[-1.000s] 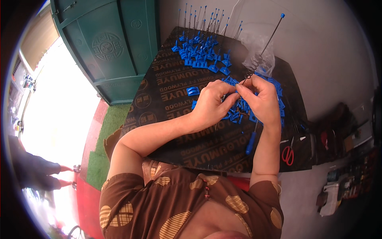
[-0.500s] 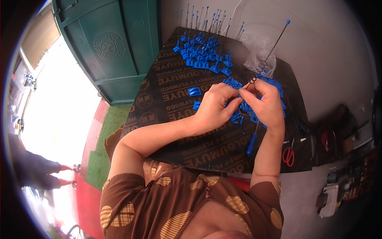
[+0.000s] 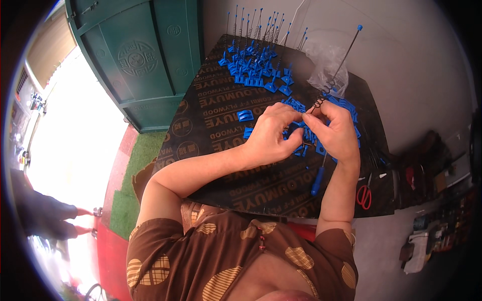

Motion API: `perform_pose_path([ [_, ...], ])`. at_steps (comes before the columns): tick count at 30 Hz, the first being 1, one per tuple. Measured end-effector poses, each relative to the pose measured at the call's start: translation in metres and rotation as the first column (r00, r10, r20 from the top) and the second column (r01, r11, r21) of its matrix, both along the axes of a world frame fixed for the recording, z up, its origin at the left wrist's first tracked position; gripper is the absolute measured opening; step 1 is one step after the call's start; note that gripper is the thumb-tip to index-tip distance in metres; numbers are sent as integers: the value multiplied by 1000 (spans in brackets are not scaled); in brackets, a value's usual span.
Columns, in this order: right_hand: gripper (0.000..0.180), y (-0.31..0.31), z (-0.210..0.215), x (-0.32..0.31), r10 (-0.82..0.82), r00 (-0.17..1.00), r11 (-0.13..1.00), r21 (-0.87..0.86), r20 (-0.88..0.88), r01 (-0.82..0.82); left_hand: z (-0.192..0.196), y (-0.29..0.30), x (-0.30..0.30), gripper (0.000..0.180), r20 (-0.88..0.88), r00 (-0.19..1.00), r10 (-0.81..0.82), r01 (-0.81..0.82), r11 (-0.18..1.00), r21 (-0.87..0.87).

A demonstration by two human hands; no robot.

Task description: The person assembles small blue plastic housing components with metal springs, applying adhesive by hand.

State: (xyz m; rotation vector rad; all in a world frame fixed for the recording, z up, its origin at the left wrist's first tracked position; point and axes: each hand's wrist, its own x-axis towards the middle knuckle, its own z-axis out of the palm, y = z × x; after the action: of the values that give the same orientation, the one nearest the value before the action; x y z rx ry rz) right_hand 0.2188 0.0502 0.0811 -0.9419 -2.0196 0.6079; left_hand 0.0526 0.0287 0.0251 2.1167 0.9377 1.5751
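My right hand [image 3: 335,131] pinches a thin black spring rod [image 3: 346,55] by its coiled lower end. The rod leans up and to the right, with a blue cap at its top. My left hand [image 3: 271,133] meets the right at the fingertips, its fingers curled around the rod's bottom end. What lies between the left fingertips is hidden. Under and behind both hands spreads a pile of small blue plastic parts [image 3: 346,104]. Two loose blue clips, one of them a curved clip [image 3: 245,116], lie left of my left hand.
Several blue bases with upright spring rods [image 3: 251,65] crowd the table's far left. A clear plastic bag [image 3: 326,67] sits at the back. A blue-handled screwdriver [image 3: 317,181] and red-handled scissors [image 3: 364,195] lie near the right forearm. A green door [image 3: 145,60] stands left; another person's legs show beyond.
The rod's capped top has tipped slightly left and down. My left thumb has shifted a little lower, away from the index fingertip. Both hands otherwise keep their place.
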Motion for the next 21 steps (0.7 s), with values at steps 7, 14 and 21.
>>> perform_pose_path([
  [7,14,-2,6,7,-55,997,998,39,-48,57,-29,51,-22,25,-14,950,312,-311,950,33],
  [14,13,-4,10,11,-48,995,998,40,-93,52,-65,124,-75,29,-237,795,558,-570,822,23],
  [21,12,-6,14,18,-66,993,996,61,-98,72,-59,141,-69,55,-532,698,480,-639,752,-160],
])
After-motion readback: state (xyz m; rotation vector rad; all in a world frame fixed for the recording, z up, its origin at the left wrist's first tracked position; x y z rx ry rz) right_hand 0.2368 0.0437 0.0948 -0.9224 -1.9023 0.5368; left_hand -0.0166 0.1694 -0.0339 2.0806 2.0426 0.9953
